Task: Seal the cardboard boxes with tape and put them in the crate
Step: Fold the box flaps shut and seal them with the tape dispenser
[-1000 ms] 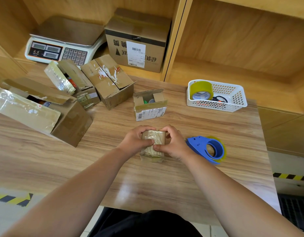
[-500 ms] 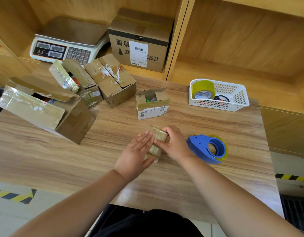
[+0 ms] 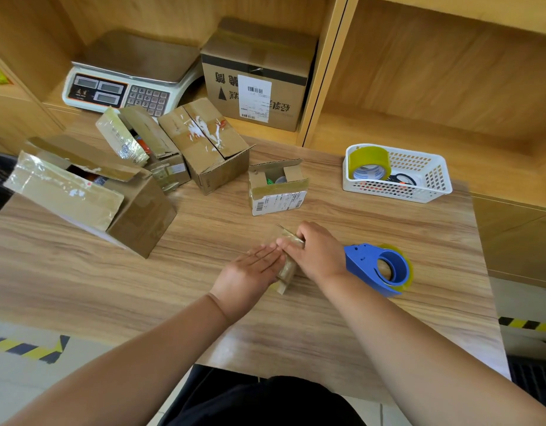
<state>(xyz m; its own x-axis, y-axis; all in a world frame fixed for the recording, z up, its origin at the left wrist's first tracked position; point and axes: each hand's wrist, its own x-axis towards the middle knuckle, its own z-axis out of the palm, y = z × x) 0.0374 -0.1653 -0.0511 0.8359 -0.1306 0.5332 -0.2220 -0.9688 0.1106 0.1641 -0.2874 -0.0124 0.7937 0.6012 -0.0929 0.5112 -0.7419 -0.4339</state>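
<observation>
Head view: the small box [image 3: 286, 269] sits tilted on the tabletop [image 3: 204, 241], just left of the blue tape dispenser [image 3: 379, 267]. A second ago both hands cupped it; now the left hand [image 3: 250, 272] has flattened, its fingers [image 3: 265, 256] straight and pressed along the box's side, while the right hand [image 3: 319, 253] grips the far end with curled fingers. That looks like smoothing tape down, so this box seems nearly sealed; the open boxes [image 3: 276, 187] beyond the dispenser remain untaped
</observation>
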